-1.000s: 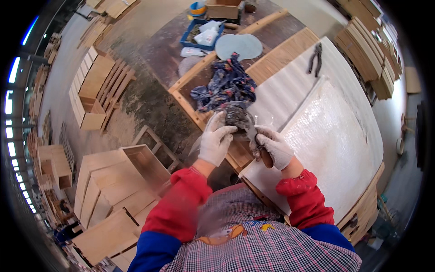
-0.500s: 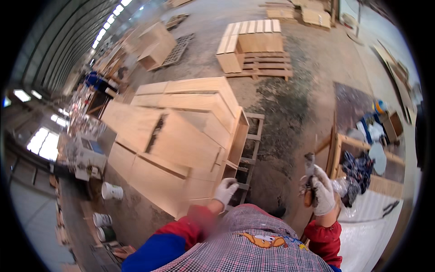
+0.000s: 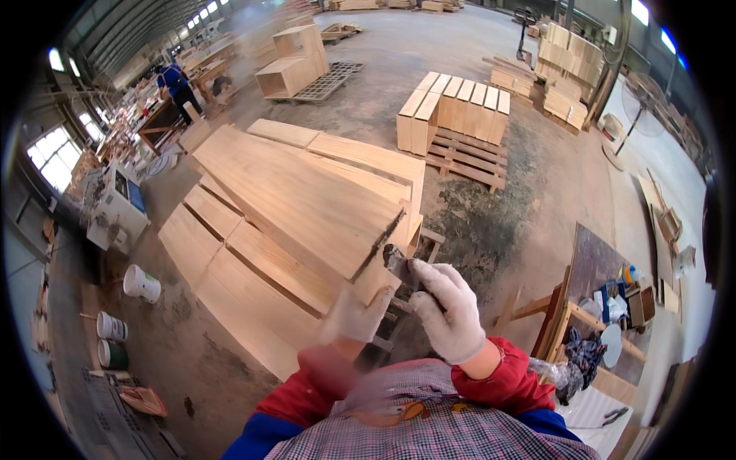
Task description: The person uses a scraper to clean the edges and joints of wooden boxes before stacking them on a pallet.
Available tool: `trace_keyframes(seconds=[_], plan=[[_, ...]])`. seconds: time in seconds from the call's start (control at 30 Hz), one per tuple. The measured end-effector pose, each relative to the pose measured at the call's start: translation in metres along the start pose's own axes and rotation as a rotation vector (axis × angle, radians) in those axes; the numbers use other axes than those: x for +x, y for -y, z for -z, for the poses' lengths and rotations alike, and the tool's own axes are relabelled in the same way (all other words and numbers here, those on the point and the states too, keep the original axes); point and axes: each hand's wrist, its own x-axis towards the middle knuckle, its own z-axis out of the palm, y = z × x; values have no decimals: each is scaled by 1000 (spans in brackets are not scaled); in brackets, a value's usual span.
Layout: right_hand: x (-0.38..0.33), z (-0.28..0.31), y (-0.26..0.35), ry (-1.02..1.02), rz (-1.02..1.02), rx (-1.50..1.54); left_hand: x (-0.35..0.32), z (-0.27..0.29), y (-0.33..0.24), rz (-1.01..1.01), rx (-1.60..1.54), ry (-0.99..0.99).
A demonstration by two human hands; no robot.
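My right hand [image 3: 448, 310], in a white glove, is closed round a putty knife [image 3: 399, 264] with a dark-smeared tip. The handle is hidden in the glove. That tip is beside the right end of a long wooden board [image 3: 299, 199], whose end edge looks dark. The board lies on top of a stack of pale wooden cabinet-like panels [image 3: 253, 253]. My left hand [image 3: 356, 318], also gloved, is low by the stack's near right corner, just below the board. Motion smears its fingers, and I cannot tell whether it touches the wood.
On the right, a bench [image 3: 571, 314] bears a dark bundled cloth, a blue container and other items. White buckets [image 3: 142, 284] stand on the floor at left. A pallet [image 3: 468, 157] carries wooden boxes beyond the stack. A person in blue [image 3: 175, 80] stands far left.
My right hand has moved left with the putty knife, from near the bench to the board's end. My left hand stays low by the stack. The view has shifted, showing more of the hall ahead.
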Motion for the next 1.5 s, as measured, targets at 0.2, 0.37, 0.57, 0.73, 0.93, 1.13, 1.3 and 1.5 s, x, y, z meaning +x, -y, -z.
trace_keyframes(seconds=[0.2, 0.37, 0.57, 0.73, 0.93, 1.13, 1.3, 1.5], plan=[[15, 0, -7, 31, 124, -205, 1, 1, -5, 147, 147, -26], [24, 19, 1, 168, 124, -184, -9, 3, 5, 88, 77, -158], [51, 33, 12, 211, 209, -186, 10, 10, -31, 1, 131, -239], [87, 22, 30, 252, 350, -269, 13, 25, -60, 102, -34, -351], [110, 2, 47, 258, 337, -267, 12, 34, -64, -99, 36, -349], [118, -16, 38, 171, 377, -268, 12, 31, -69, -35, -28, -372], [114, -9, 43, 211, 324, -270, 13, 37, -69, -145, 176, -310], [120, -7, 41, 233, 323, -311, 13, 39, -70, -96, -2, -324]])
